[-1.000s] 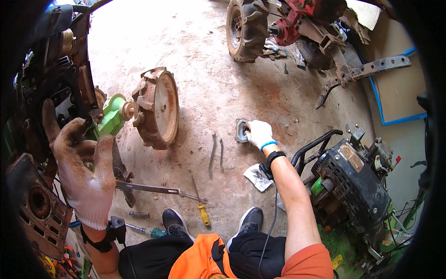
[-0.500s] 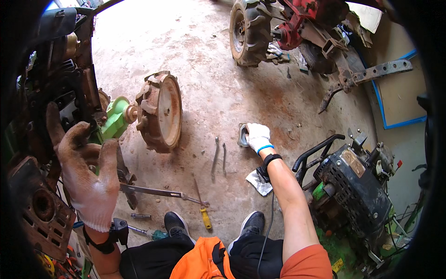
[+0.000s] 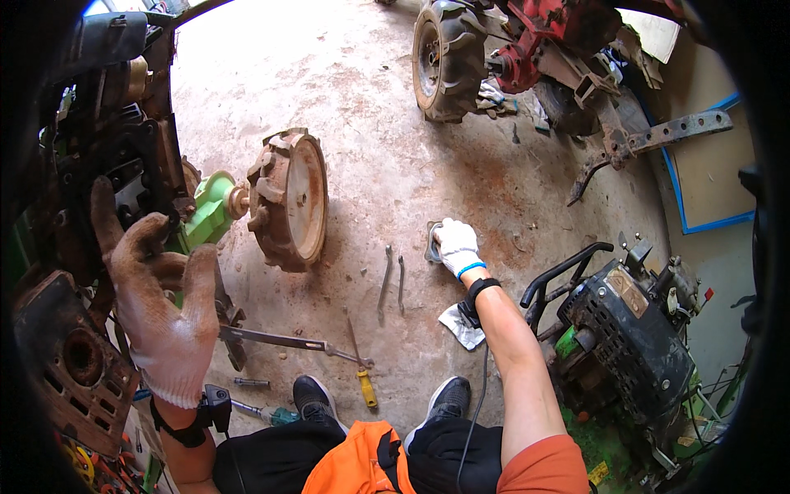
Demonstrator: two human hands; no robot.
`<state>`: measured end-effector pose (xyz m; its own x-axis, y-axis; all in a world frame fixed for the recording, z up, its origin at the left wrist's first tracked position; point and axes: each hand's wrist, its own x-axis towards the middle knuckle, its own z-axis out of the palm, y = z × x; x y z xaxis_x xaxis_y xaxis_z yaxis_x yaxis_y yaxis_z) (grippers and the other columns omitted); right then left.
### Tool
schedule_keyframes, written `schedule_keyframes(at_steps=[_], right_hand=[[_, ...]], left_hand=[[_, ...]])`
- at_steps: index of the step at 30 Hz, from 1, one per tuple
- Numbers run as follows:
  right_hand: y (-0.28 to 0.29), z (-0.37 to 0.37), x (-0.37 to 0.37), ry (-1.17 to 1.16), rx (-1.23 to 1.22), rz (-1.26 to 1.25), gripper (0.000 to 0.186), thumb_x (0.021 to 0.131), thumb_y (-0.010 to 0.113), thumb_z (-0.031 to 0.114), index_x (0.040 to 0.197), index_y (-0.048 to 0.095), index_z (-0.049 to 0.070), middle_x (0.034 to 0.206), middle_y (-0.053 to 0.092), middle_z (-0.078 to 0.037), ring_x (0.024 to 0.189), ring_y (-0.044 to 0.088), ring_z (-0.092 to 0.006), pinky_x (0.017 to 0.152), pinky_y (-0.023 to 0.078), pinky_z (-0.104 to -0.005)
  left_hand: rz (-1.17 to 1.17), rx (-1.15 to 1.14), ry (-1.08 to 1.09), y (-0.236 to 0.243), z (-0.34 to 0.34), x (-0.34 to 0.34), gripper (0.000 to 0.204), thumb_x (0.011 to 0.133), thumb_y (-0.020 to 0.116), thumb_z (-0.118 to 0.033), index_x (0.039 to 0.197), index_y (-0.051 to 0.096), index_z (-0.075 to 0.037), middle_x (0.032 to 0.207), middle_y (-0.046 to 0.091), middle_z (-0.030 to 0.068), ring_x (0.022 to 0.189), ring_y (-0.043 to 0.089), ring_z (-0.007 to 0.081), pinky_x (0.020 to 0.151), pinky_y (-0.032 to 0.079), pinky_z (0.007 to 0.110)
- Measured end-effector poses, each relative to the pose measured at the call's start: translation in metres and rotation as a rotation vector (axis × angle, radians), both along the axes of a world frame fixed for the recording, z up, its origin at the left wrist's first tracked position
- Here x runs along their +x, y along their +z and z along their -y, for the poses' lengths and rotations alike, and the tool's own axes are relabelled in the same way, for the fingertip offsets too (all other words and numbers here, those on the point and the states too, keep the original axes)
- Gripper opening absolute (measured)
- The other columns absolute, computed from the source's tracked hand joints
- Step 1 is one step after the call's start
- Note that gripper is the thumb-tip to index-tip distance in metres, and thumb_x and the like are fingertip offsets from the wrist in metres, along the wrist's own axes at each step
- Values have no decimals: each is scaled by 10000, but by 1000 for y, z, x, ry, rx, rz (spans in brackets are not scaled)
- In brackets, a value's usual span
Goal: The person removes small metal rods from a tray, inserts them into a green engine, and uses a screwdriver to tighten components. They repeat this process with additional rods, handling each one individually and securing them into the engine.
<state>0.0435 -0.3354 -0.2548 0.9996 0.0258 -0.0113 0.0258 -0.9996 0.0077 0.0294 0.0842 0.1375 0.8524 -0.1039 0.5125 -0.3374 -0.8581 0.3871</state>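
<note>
My left hand (image 3: 164,305), in a brown-stained white work glove, is open with its fingers spread. It is raised beside the dark, greasy machine (image 3: 123,181) on the left, nothing visible in its grasp. Out on the concrete floor, my right hand (image 3: 457,245) in a whiter glove with a blue cuff is closed over a small grey metal part (image 3: 432,241). The fingers cover much of that part, so its exact kind cannot be made out. Two slim metal tools (image 3: 386,284) lie left of it, and a crumpled white cloth (image 3: 463,326) lies near my right wrist.
A lugged tyre wheel (image 3: 288,200) on a green axle housing (image 3: 210,210) stands at left. A yellow-handled screwdriver (image 3: 367,387) and a long flat bar (image 3: 280,337) lie before my shoes. An engine unit (image 3: 634,321) sits at right; a red machine (image 3: 568,25) stands farther off.
The view has shifted slightly, so floor objects sit a little to the right. Both hands keep nearly the same poses, the right still at the grey metal part.
</note>
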Motion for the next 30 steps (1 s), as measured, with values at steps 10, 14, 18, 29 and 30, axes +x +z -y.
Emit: schedule_keyframes(at_steps=[10, 14, 18, 29, 30], right_hand=[[34, 17, 1, -246, 382, -28, 248, 928, 789, 289, 1083, 799, 95, 1082, 792, -193, 1045, 765, -403, 917, 610, -499], [59, 31, 12, -363, 1062, 120, 316, 1002, 780, 164, 1277, 767, 10, 1244, 815, -124, 1110, 777, -242, 994, 617, -377], [113, 19, 33, -299, 1508, 116, 313, 970, 784, 57, 1270, 776, -30, 1199, 810, -120, 1042, 771, -216, 894, 650, -370], [349, -191, 41, 401, 1832, 424, 392, 957, 809, -68, 1337, 734, -6, 1216, 822, -137, 1078, 795, -187, 980, 661, -331], [362, -205, 42, 398, 1835, 414, 413, 966, 803, -53, 1365, 726, 17, 1206, 824, -133, 1045, 797, -169, 930, 669, -312]], left_hand=[[32, 20, -13, 1, 2, 0, 591, 972, 863, -101, 1467, 554, -12, 1308, 671, 150, 879, 708, 161, 800, 577, 320], [-36, -43, 27, 1, 2, -1, 596, 966, 878, -117, 1463, 561, -27, 1315, 664, 151, 906, 706, 162, 812, 581, 319], [39, 0, -123, 1, -2, 4, 534, 1024, 827, -132, 1471, 552, -35, 1311, 655, 140, 988, 690, 209, 909, 572, 337], [117, -12, -133, -3, -4, 7, 508, 992, 809, -70, 1418, 537, -14, 1106, 716, 139, 829, 736, 192, 747, 615, 345], [105, -22, -130, -4, -5, 8, 498, 995, 797, -60, 1416, 536, -12, 1137, 710, 147, 836, 738, 195, 757, 616, 346]])
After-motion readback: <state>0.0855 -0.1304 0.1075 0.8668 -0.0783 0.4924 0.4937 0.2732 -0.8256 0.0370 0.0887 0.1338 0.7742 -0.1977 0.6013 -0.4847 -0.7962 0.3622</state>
